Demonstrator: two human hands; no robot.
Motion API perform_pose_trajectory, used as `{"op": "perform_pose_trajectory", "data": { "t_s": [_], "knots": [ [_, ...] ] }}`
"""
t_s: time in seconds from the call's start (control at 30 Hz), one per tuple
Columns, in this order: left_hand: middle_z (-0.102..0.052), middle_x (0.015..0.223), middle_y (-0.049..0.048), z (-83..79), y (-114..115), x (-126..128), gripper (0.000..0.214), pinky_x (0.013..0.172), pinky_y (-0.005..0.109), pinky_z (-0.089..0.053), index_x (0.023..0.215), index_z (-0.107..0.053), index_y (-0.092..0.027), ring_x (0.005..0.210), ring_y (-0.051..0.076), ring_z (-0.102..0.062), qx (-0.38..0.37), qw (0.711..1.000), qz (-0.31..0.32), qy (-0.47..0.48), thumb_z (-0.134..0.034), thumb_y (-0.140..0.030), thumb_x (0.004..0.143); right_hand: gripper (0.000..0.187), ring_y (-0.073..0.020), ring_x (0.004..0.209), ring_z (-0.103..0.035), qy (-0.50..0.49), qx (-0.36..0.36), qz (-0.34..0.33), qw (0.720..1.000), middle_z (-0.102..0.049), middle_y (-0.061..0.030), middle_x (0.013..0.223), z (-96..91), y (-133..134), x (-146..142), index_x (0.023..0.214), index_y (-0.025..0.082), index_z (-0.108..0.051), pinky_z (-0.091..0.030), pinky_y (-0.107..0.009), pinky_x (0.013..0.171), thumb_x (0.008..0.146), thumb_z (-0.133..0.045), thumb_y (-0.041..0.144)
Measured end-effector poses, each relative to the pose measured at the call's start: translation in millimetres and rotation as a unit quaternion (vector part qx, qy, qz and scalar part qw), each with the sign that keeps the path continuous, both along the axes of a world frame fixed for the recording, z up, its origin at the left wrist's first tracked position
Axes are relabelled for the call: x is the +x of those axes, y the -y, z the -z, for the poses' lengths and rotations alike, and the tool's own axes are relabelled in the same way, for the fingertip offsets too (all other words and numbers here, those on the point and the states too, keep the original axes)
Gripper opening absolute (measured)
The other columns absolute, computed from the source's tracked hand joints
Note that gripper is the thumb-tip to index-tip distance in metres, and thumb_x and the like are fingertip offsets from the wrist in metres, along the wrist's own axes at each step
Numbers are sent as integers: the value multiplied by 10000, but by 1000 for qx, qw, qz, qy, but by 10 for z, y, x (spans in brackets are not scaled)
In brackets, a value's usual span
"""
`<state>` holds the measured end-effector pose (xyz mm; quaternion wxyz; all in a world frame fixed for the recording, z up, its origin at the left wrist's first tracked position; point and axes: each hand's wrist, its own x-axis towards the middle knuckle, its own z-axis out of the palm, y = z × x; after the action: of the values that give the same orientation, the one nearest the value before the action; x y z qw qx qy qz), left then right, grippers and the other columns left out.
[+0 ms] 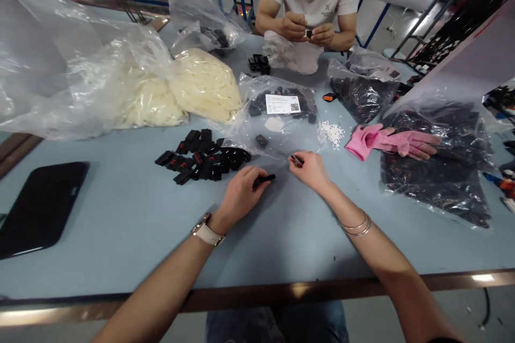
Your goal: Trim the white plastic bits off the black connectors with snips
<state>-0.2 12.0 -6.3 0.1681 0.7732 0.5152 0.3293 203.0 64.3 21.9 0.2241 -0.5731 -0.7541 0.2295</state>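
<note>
My left hand [241, 194] rests on the pale blue table [120, 214], fingers closed around a small black plastic part [264, 178]. My right hand [311, 170] lies just to its right and pinches another small dark part [296, 159] between thumb and fingertips. A pile of black plastic parts with red marks [203, 156] sits just left of my hands. Beyond them lies a clear bag [277, 112] with a white QR label and more black parts inside.
Large clear bags of cream-white pieces [177, 91] fill the left back. Bags of black parts [434, 171] and pink gloves [386, 141] lie on the right. A black tray [40, 206] sits at the left edge. Across the table, a person [308, 27] handles a small part.
</note>
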Motion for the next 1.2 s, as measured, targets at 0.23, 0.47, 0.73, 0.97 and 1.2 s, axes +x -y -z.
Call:
{"op": "perform_pose_trajectory", "data": {
  "t_s": [0.23,0.47,0.73,0.97,1.2],
  "knots": [
    [-669,846,44,13,1,-4,54,706,318,-533,905,-613,-191,806,196,-643,1,1000,2,8,-588,-214,864,166,-99,653,-546,-122,-57,-124,983,-682,-17,819,-73,186,-164,874,176,-724,-422,-222,647,826,-566,195],
    [-672,850,44,7,4,-11,64,720,321,-531,908,-619,-186,806,195,-643,-6,1000,7,5,-589,-223,866,134,-122,745,-591,-130,-70,-139,979,-680,-25,811,-54,214,-208,807,161,-688,-442,-249,734,776,-561,134],
    [-689,836,36,13,30,33,58,695,301,-537,886,-611,-184,784,186,-658,-31,999,-10,29,-617,-215,837,208,-101,665,-571,-144,-80,-134,977,-660,20,801,-87,262,-197,965,187,-586,-422,-226,662,763,-546,163],
    [-689,781,22,-17,43,46,48,664,288,-526,821,-602,-189,736,181,-659,-46,998,-19,37,-647,-194,803,266,-168,841,-661,-31,-59,-155,986,-701,-30,943,-146,289,-207,1038,203,-532,-443,-267,730,784,-539,122],
    [-696,779,17,-24,44,43,131,664,270,-517,797,-617,-193,734,169,-657,-28,999,-20,30,-600,-73,749,143,-177,833,-648,108,27,-214,970,-722,-50,887,-155,369,-248,1060,186,-522,-357,-260,616,938,-453,155]
  ]
}}
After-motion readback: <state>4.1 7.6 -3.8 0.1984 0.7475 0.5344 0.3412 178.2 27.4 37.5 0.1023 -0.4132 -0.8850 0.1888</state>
